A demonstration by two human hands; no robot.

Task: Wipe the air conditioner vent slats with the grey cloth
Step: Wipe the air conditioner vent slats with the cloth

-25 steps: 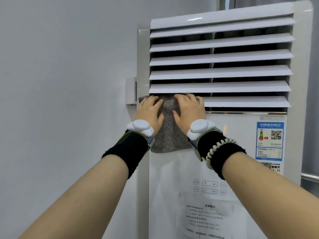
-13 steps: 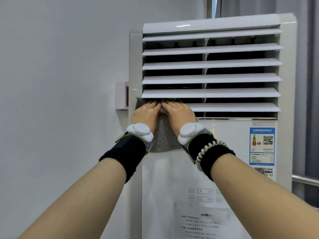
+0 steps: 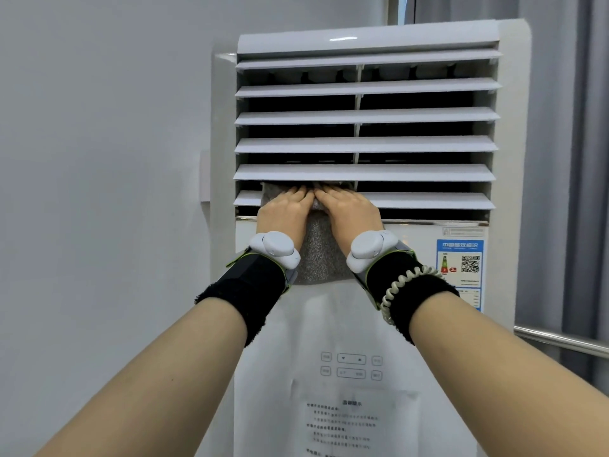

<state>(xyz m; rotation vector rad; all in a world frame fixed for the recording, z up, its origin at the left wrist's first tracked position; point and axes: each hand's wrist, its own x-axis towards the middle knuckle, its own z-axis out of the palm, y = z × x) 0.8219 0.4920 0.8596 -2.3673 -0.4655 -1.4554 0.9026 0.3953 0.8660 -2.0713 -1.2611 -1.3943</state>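
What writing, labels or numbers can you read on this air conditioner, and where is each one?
Blue energy label on the right of the front panel: Chinese heading, too blurred to quote; it carries a QR code.
Small sticker above it: too small to read.
Taped paper notice: Chinese print, blurred.
Control buttons: markings unreadable.
Vent slats and grey cloth: no text.

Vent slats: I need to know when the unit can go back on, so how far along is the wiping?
Nothing shows as finished; cleanliness cannot be judged here. In hand: the left hand and right hand press the grey cloth onto the left end of the lowest slat, fingertips in the gap above. Left: that slat's right stretch and the upper slats, which nothing touches.
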